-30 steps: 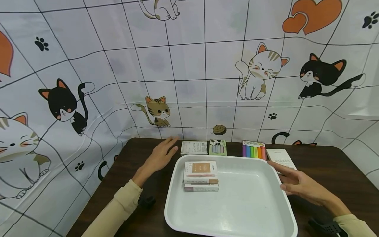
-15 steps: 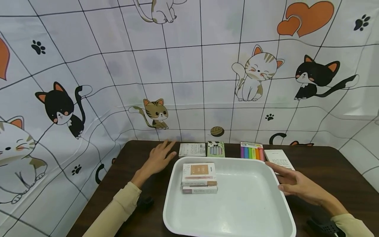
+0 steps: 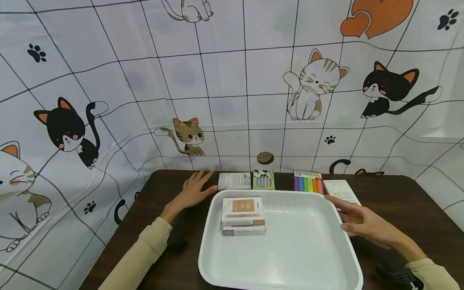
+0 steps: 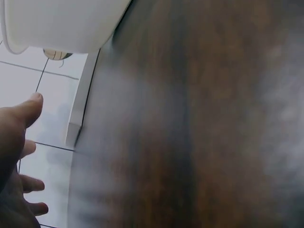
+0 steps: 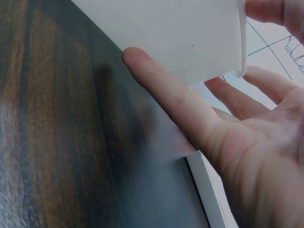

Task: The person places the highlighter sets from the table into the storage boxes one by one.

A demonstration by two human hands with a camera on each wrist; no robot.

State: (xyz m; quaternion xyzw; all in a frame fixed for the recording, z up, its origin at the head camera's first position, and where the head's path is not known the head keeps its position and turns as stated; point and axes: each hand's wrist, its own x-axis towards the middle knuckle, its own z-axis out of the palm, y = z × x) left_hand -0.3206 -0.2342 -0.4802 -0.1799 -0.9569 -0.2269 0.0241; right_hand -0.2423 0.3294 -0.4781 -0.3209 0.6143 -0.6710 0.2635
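A white rectangular tray [image 3: 286, 257] stands on the dark wooden table. Toward its back left lie two small white cartons, the upper carton [image 3: 243, 207] with a tan panel, the lower carton [image 3: 244, 230] mostly covered. My left hand [image 3: 190, 193] is left of the tray, fingers apart and holding nothing, its thumb tip close to a white box [image 3: 234, 181] with printed text and a barcode. At the tray's back right corner, my right hand [image 3: 373, 227] touches the rim with its index finger. Its thumb [image 5: 166, 90] lies extended along the tray's outer wall in the right wrist view.
Behind the tray stand a green box [image 3: 264, 180] with a cow print and a box of rainbow-coloured sticks [image 3: 308, 182]. A flat white box [image 3: 342, 191] lies beyond my right fingers. A cat-patterned cloth [image 3: 232, 80] hangs behind the table.
My left hand has shifted slightly left and its thumb has dropped nearer the table. The right hand, tray and boxes keep their places; the head view has moved a little.
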